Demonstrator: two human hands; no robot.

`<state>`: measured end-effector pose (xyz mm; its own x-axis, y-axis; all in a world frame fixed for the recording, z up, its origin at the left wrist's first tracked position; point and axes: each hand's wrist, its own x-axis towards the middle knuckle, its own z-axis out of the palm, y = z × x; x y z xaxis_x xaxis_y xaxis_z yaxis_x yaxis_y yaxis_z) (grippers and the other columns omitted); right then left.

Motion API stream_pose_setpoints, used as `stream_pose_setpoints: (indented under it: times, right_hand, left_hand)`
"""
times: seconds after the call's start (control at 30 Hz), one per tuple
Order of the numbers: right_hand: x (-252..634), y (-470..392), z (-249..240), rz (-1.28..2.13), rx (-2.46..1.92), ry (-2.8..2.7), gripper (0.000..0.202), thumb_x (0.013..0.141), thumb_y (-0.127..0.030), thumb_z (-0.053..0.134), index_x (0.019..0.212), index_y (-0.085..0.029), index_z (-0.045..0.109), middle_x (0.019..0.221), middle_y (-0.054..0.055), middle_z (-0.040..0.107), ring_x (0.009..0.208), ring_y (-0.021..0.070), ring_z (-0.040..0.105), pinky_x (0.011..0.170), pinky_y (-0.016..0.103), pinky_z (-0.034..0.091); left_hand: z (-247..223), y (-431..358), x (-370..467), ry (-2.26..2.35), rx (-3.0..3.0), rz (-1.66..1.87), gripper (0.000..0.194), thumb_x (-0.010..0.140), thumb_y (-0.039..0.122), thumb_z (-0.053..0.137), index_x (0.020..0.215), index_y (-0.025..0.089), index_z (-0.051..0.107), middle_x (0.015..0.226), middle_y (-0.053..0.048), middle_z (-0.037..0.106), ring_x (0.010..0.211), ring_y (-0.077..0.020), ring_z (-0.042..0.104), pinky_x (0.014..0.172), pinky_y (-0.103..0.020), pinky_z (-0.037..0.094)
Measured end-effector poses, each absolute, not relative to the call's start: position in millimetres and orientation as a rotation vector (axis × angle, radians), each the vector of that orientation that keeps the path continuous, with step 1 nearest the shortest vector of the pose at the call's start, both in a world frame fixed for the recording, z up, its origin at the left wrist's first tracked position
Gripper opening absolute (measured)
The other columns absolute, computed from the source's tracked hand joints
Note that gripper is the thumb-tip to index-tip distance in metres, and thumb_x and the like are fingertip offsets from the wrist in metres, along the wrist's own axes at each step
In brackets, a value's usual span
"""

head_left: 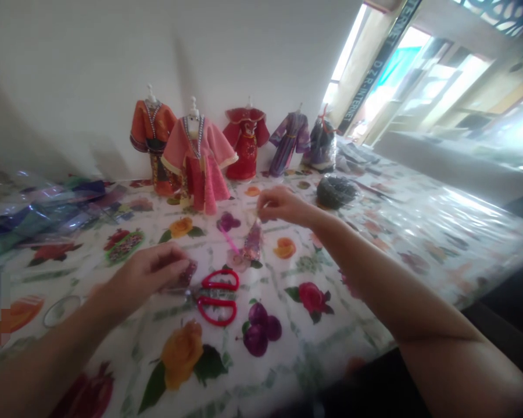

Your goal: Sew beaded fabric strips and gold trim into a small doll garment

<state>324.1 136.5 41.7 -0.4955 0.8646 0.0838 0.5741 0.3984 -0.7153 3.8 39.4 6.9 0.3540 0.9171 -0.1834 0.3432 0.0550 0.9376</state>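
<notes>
My left hand (168,268) is closed, thumb against fingers, on a small dark-red patterned piece (190,271) whose kind is too blurred to tell. Just right of it lie scissors (220,324) with red handles; their blades point left, under or near the hand. Farther up the table, my right hand (278,206) pinches the top of what looks like a small clear bag (253,241) with pinkish, glittering contents. The bag hangs down to the tablecloth or just above it. A thin bright-pink strip (229,238) lies at the bag's left.
Several dressed doll forms, including one in pink (198,157) and one in red (246,145), stand along the wall. Clear plastic with dark cloth (61,206) lies left. A dark wrapped bundle (336,191) sits back right. A flowered tablecloth (287,354) covers the table.
</notes>
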Motion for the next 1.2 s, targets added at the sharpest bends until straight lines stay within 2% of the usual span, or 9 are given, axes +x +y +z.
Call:
stream_pose_setpoints:
  times: [0.1,0.23,0.4,0.53,0.63,0.8,1.07,1.13,1.2]
  right_hand:
    - [313.6,119.7,49.3,1.058,-1.014,-2.084,0.013,0.078,-0.029,0.062,0.083,-0.018,0.057,0.09,0.003,0.064,0.074,0.0114,0.058,0.066,0.025,0.048]
    - [289.4,102.2,42.3,1.676,-0.593,-1.55,0.009,0.078,-0.022,0.066,0.082,-0.018,0.059,0.1,0.004,0.066,0.084,0.0141,0.064,0.078,0.029,0.052]
    - [253.1,84.8,25.7,1.927,-0.446,-1.251,0.01,0.077,-0.022,0.064,0.084,-0.019,0.058,0.101,0.003,0.069,0.085,0.0149,0.066,0.074,0.028,0.054]
    - [233.8,73.6,19.1,2.059,-0.436,-1.027,0.012,0.076,-0.021,0.062,0.087,-0.019,0.057,0.097,0.002,0.07,0.083,0.0141,0.067,0.073,0.024,0.055]
    - [227.3,67.5,15.5,2.081,-0.483,-0.891,0.018,0.075,-0.02,0.061,0.092,-0.019,0.059,0.094,0.002,0.071,0.078,0.0129,0.066,0.073,0.023,0.055]
    - [224.2,64.7,4.4,2.132,-0.497,-0.677,0.019,0.078,-0.019,0.053,0.096,-0.018,0.061,0.088,0.0,0.069,0.071,0.0112,0.064,0.069,0.022,0.054]
    - [223.0,62.7,-5.3,2.279,-0.628,-0.573,0.046,0.089,-0.057,0.048,0.103,-0.016,0.063,0.101,0.008,0.067,0.084,0.0186,0.065,0.072,0.03,0.057]
    - [223.1,59.8,-6.6,2.264,-0.639,-0.665,0.039,0.087,-0.051,0.057,0.102,-0.016,0.065,0.102,0.007,0.067,0.085,0.0169,0.065,0.074,0.028,0.057]
    - [224.0,57.7,-9.6,2.253,-0.631,-0.814,0.023,0.084,-0.032,0.067,0.101,-0.018,0.066,0.102,0.004,0.066,0.088,0.0152,0.065,0.078,0.027,0.056]
  left_hand:
    - [10.7,37.2,4.8,1.197,1.513,0.707,0.022,0.084,0.042,0.063,0.08,0.02,0.063,0.064,0.004,0.058,0.053,-0.0079,0.049,0.051,-0.018,0.039]
    - [14.7,37.3,2.9,1.151,1.619,0.771,0.022,0.084,0.041,0.063,0.083,0.02,0.065,0.093,-0.004,0.067,0.082,-0.0176,0.063,0.071,-0.027,0.05]
    - [17.7,34.8,-1.7,0.982,1.684,0.921,0.014,0.083,0.034,0.066,0.082,0.02,0.068,0.137,-0.008,0.052,0.129,-0.028,0.046,0.099,-0.035,0.044]
    - [18.7,30.8,-4.2,0.8,1.49,0.83,0.01,0.084,0.03,0.065,0.083,0.02,0.068,0.119,-0.006,0.062,0.098,-0.02,0.062,0.081,-0.029,0.051]
    - [23.0,29.0,-2.6,0.842,1.464,0.924,0.01,0.082,0.03,0.068,0.079,0.02,0.067,0.09,-0.002,0.064,0.078,-0.0139,0.057,0.07,-0.023,0.048]
    - [33.1,25.8,3.3,0.858,1.343,0.997,0.012,0.076,0.028,0.071,0.074,0.018,0.066,0.078,0.0,0.06,0.069,-0.0118,0.053,0.065,-0.022,0.046]
    - [34.1,27.2,-0.8,0.929,1.225,0.912,0.01,0.079,0.025,0.067,0.074,0.017,0.063,0.074,0.0,0.058,0.066,-0.0115,0.051,0.061,-0.022,0.044]
    - [34.5,28.3,-2.7,0.905,1.226,0.9,0.009,0.08,0.023,0.067,0.074,0.017,0.063,0.074,0.0,0.059,0.066,-0.0109,0.052,0.06,-0.021,0.044]
    - [35.4,29.2,-4.9,0.897,1.229,0.893,0.007,0.08,0.021,0.066,0.074,0.017,0.064,0.073,0.0,0.059,0.065,-0.0101,0.052,0.059,-0.02,0.043]
